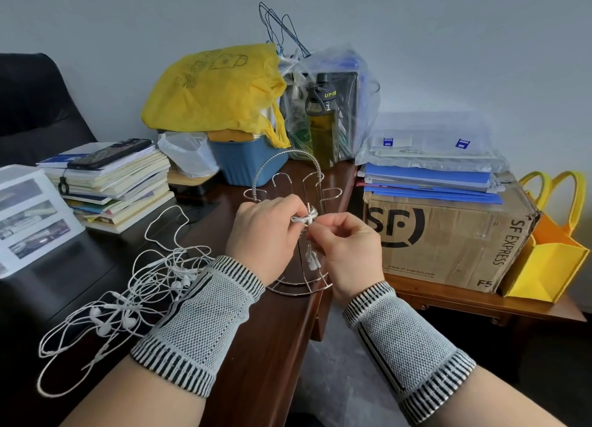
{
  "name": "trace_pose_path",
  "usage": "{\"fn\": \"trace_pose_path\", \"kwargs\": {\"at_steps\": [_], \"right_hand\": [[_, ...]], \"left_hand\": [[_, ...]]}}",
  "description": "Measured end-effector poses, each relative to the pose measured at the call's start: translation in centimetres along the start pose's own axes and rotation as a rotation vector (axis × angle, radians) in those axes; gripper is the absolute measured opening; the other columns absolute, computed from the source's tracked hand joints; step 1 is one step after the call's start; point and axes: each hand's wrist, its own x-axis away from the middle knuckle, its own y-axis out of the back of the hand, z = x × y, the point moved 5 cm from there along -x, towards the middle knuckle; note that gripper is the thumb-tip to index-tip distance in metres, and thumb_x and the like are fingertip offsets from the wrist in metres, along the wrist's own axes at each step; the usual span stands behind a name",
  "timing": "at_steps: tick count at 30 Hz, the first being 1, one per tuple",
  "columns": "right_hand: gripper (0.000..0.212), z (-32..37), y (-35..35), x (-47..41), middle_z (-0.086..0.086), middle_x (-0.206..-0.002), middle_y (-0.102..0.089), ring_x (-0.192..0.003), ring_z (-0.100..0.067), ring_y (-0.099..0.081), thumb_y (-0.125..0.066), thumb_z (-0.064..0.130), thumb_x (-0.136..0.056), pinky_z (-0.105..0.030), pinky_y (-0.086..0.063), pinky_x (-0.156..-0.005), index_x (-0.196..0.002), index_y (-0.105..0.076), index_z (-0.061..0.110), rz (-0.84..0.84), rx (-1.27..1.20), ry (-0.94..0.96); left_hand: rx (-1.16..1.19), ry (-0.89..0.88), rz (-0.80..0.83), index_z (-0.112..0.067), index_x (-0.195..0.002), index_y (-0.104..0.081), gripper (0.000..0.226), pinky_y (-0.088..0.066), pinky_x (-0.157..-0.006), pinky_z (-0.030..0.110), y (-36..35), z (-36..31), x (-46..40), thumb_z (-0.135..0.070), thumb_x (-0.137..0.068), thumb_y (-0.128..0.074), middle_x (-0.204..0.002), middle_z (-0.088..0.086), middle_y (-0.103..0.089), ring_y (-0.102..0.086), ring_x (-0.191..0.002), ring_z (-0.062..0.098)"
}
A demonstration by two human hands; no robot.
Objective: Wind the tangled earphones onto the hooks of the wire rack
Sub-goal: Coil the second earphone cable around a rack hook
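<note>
1. The left hand (266,231) is pinching a small coil of white earphone cord (304,218) against a hook of the wire rack (299,183), fingers closed on it
2. The right hand (347,247) is gripping the same cord just beside it, two earbuds (312,260) dangling beneath
3. The rack is standing at the edge of the dark desk (256,346)
4. The tangled earphones (134,298) are lying on the desk left of the wrists, near a stack of books (118,186)
</note>
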Motion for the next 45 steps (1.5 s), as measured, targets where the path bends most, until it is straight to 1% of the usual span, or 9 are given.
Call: {"fn": "trace_pose_path", "kwargs": {"at_steps": [8,15,20,24,27,30,33,39,45], "right_hand": [[0.019,1.6,-0.2,-0.2,0.018,-0.071,-0.060,-0.067,0.003,-0.060,-0.073,0.013,-0.082,-0.006,-0.046,-0.065,-0.084,-0.057,0.024,0.063,0.554,0.443],[0.027,2.7,0.0,-0.4,-0.002,-0.086,-0.063,-0.070,-0.013,-0.060,-0.079,0.012,-0.076,-0.024,-0.051,-0.061,-0.099,-0.067,0.008,0.026,0.804,0.930],[0.014,2.9,0.0,-0.9,-0.003,-0.085,-0.065,-0.070,-0.015,-0.062,-0.074,0.013,-0.079,-0.025,-0.051,-0.059,-0.092,-0.069,0.009,0.066,0.818,0.999],[0.019,2.6,0.7,-0.9,0.002,-0.087,-0.063,-0.073,-0.007,-0.058,-0.070,0.008,-0.080,-0.017,-0.048,-0.068,-0.099,-0.067,0.011,0.091,0.787,0.886],[0.016,2.7,2.1,-1.3,0.010,-0.083,-0.067,-0.074,-0.003,-0.062,-0.062,0.008,-0.086,-0.010,-0.047,-0.073,-0.094,-0.068,0.021,0.052,0.649,0.579],[0.017,2.1,2.2,-2.4,0.003,-0.075,-0.071,-0.073,-0.015,-0.067,-0.059,0.020,-0.090,-0.031,-0.057,-0.073,-0.077,-0.069,0.022,0.073,0.537,0.261],[0.041,1.8,1.5,-3.0,-0.019,-0.078,-0.070,-0.078,-0.035,-0.066,-0.057,0.038,-0.090,-0.049,-0.055,-0.077,-0.077,-0.070,0.000,0.128,0.476,0.112],[0.061,1.2,0.5,-2.6,-0.016,-0.080,-0.071,-0.082,-0.033,-0.068,-0.047,0.054,-0.091,-0.048,-0.053,-0.086,-0.089,-0.069,-0.003,0.234,0.619,-0.075],[0.046,0.2,0.0,-2.1,-0.010,-0.065,-0.061,-0.050,-0.020,-0.056,-0.049,0.043,-0.093,-0.027,-0.047,-0.051,-0.086,-0.063,-0.001,0.315,0.353,-0.373]], "left_hand": [[0.030,-0.010,0.039,-0.022,-0.095,-0.062,0.007,-0.039,-0.083,0.038,0.3,-0.1,0.1,-0.017,-0.091,-0.061,-0.084,-0.009,-0.065,-0.061,-0.081,0.019],[0.021,0.036,0.041,-0.023,-0.098,-0.058,0.004,-0.035,-0.090,0.034,0.4,0.0,0.1,-0.022,-0.094,-0.059,-0.080,-0.015,-0.052,-0.050,-0.076,0.014],[0.026,0.061,0.037,-0.023,-0.096,-0.056,0.003,-0.035,-0.089,0.033,0.5,-0.2,0.1,-0.025,-0.094,-0.059,-0.077,-0.014,-0.051,-0.041,-0.069,0.012],[0.036,0.033,0.030,-0.022,-0.097,-0.060,0.009,-0.038,-0.092,0.032,0.8,-0.5,0.3,-0.020,-0.089,-0.064,-0.091,-0.012,-0.061,-0.055,-0.088,0.014],[0.067,0.059,-0.148,-0.018,-0.103,-0.065,0.018,-0.041,-0.092,0.026,2.3,-0.7,1.4,-0.010,-0.087,-0.061,-0.109,-0.006,-0.066,-0.059,-0.104,0.013],[0.213,0.364,-0.216,-0.023,-0.098,-0.069,0.014,-0.050,-0.077,0.022,3.0,0.4,3.2,-0.019,-0.093,-0.056,-0.090,-0.011,-0.071,-0.066,-0.080,0.005],[0.559,0.670,-0.089,-0.024,-0.079,-0.070,0.021,-0.057,-0.071,0.030,0.9,1.3,4.6,-0.025,-0.093,-0.055,-0.069,-0.007,-0.072,-0.068,-0.062,0.003],[1.045,1.102,0.127,-0.006,-0.098,-0.065,0.046,-0.047,-0.051,0.023,-2.3,0.3,5.2,-0.050,-0.094,-0.051,-0.073,0.007,-0.073,-0.060,-0.057,0.011],[1.163,1.147,0.149,-0.004,-0.098,-0.063,0.052,-0.049,-0.051,0.020,-2.6,0.1,4.2,-0.055,-0.090,-0.055,-0.080,0.008,-0.074,-0.059,-0.055,0.008]]}}
